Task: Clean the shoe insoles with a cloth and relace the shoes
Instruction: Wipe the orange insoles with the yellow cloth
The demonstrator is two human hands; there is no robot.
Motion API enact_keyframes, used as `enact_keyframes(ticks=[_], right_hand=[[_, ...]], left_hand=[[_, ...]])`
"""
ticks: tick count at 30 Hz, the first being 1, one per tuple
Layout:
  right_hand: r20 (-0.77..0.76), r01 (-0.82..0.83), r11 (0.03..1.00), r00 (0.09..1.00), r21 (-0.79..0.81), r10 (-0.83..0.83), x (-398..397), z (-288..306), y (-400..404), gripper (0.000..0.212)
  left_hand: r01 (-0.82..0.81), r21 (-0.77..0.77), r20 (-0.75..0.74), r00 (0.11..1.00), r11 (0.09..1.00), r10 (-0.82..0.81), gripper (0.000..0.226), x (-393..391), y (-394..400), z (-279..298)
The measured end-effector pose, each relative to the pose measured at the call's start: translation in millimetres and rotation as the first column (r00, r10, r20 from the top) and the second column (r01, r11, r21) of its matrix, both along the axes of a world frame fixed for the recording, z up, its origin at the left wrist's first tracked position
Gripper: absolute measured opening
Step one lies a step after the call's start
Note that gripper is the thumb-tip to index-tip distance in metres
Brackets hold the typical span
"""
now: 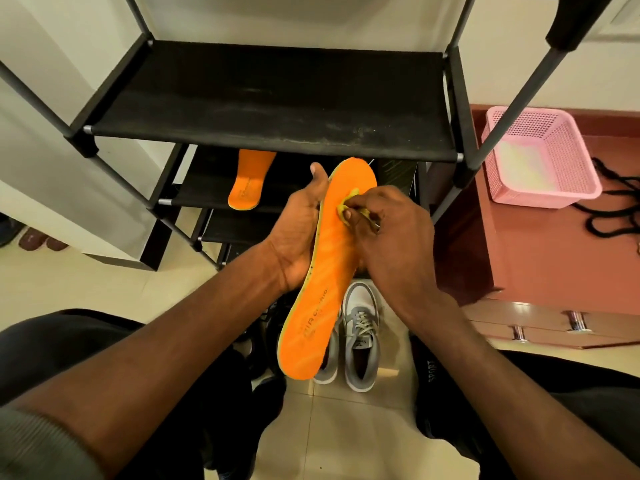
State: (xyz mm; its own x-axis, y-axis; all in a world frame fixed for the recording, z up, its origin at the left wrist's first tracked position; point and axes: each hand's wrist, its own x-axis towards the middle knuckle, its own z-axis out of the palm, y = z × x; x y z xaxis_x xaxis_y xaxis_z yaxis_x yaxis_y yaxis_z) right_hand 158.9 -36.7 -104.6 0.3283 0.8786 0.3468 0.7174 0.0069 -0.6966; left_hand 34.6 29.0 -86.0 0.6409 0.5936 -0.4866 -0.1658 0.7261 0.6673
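Left hand (298, 233) grips the orange insole (329, 271) from beneath; right hand (391, 233) pinches a yellow cloth (348, 206) against it.

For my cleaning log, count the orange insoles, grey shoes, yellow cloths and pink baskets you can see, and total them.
Orange insoles: 2, one held, one on the rack
Grey shoes: 2
Yellow cloths: 1
Pink baskets: 1
Total: 6

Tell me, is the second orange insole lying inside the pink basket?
No, the second orange insole lies on a lower shelf of the black shoe rack, while the pink basket stands apart on the right.
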Motion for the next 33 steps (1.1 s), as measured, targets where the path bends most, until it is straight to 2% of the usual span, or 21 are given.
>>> enact_keyframes(ticks=[2,7,12,14,17,22,25,27,29,31,33], right_hand=[[-0.022,0.018,1.0,1.0,-0.015,-0.019,2.9,4.6,1.0,0.017],[-0.211,-0.036,0.999,0.977,-0.019,0.031,-19.8,9.4,-8.2,0.015],[-0.296,0.14,0.989,0.944,-0.04,-0.146,-5.8,8.0,3.6,0.012],[-0.304,0.094,0.996,0.949,0.005,-0.088,-16.3,10.8,0.2,0.015],[-0.27,-0.016,0.998,0.962,0.058,0.031,-29.8,12.5,-12.3,0.02],[-0.161,0.204,0.979,0.967,0.02,-0.198,-1.3,5.2,1.8,0.015],[-0.21,0.061,0.997,0.977,0.051,-0.049,-21.3,8.3,-9.5,0.019],[-0.143,0.0,1.0,0.99,0.026,0.004,-25.3,7.1,-15.4,0.019],[-0.027,0.099,0.995,0.995,-0.017,-0.099,-11.3,4.7,-9.4,0.017],[-0.012,0.193,0.979,0.981,-0.071,-0.194,-1.0,4.5,-3.1,0.016],[-0.027,0.155,0.985,0.987,-0.079,-0.157,-11.3,8.9,-5.0,0.017]], left_hand=[[0.018,0.002,0.002,1.0,1.0,-0.018,0.082,0.6,-1.4,0.9],[-0.057,0.026,-0.043,0.997,0.998,0.058,0.085,4.7,-8.7,4.6],[-0.038,0.07,-0.068,0.997,0.997,0.043,0.073,7.9,-16.3,6.2],[-0.026,0.063,-0.048,0.998,0.998,0.029,0.076,8.1,-15.9,6.5],[-0.041,0.029,-0.039,0.998,0.999,0.043,0.086,7.6,-18.0,3.5],[-0.043,0.05,-0.027,0.999,0.998,0.044,0.078,7.5,-19.2,2.4],[-0.057,-0.027,0.011,0.998,0.998,0.057,0.078,9.4,-17.1,3.7],[-0.071,-0.044,0.019,0.997,0.996,0.072,0.078,8.8,-17.7,0.8],[-0.058,-0.022,0.002,0.998,0.998,0.058,0.077,7.8,-19.9,-2.0],[-0.045,0.008,-0.008,0.999,0.999,0.045,0.077,8.2,-23.1,0.6],[-0.062,0.002,-0.017,0.998,0.998,0.062,0.077,8.0,-22.6,-0.8]])
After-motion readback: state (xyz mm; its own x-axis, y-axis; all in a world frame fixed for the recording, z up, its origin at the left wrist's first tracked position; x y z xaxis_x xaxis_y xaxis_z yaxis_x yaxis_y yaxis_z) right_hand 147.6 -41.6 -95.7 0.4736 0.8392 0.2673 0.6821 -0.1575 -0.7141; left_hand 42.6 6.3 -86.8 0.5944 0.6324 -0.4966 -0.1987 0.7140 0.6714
